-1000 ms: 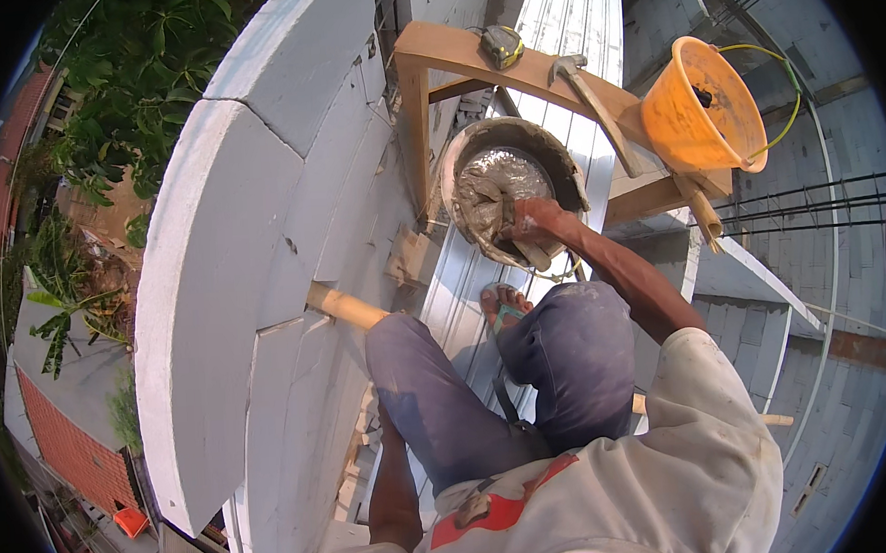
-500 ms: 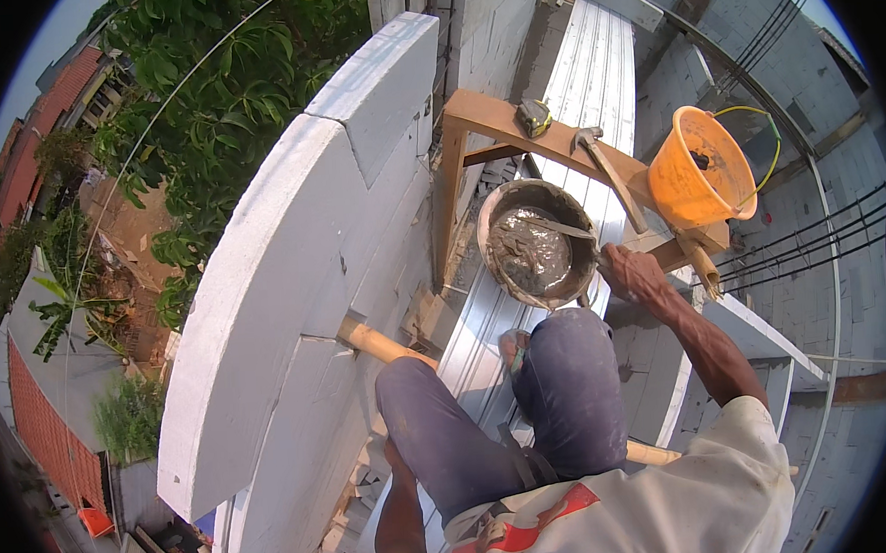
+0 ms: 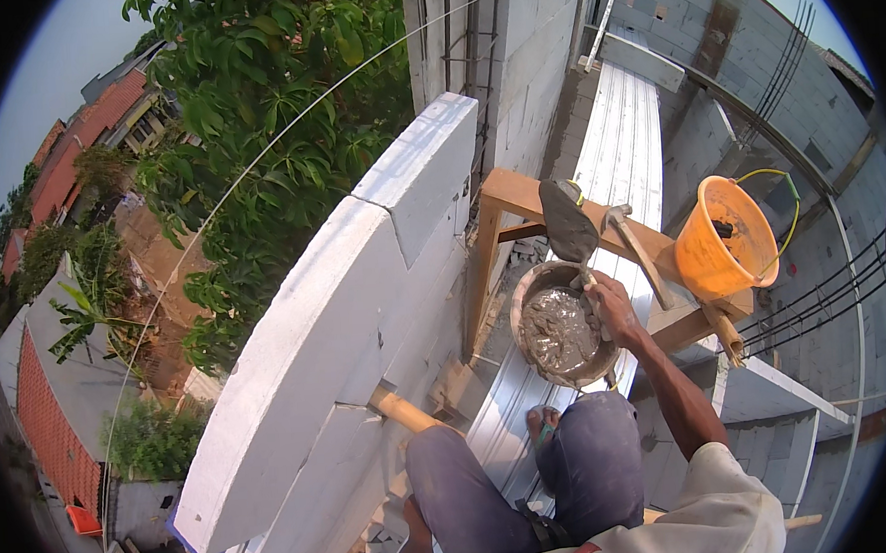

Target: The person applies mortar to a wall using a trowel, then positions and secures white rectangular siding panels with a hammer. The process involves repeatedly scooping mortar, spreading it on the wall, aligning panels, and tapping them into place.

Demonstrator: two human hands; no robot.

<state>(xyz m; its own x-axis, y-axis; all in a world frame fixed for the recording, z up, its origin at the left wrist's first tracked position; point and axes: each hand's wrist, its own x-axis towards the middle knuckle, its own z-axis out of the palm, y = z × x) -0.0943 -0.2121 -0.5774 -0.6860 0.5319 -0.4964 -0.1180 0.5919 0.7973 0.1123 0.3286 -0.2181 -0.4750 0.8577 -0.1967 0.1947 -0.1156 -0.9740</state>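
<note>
My right hand is closed round the handle of a trowel. The trowel's dark, mortar-coated blade is raised above the far rim of a round mortar pan and points away from me. Wet grey mortar lies in the pan, beside my right knee. Of my left arm, only part shows low beside my left thigh; the fingers are hidden. To my left stands a wall of white blocks, its top edge bare.
A wooden trestle stands ahead, bearing a hammer and an orange bucket; a tape measure is mostly covered by the blade. Ribbed metal planking runs beneath. Bamboo meets the wall, beyond which the ground drops far below.
The trowel has come up from the mortar in the pan, its blade swinging forward over the far rim. My view has shifted, so the scene sits lower and further right.
</note>
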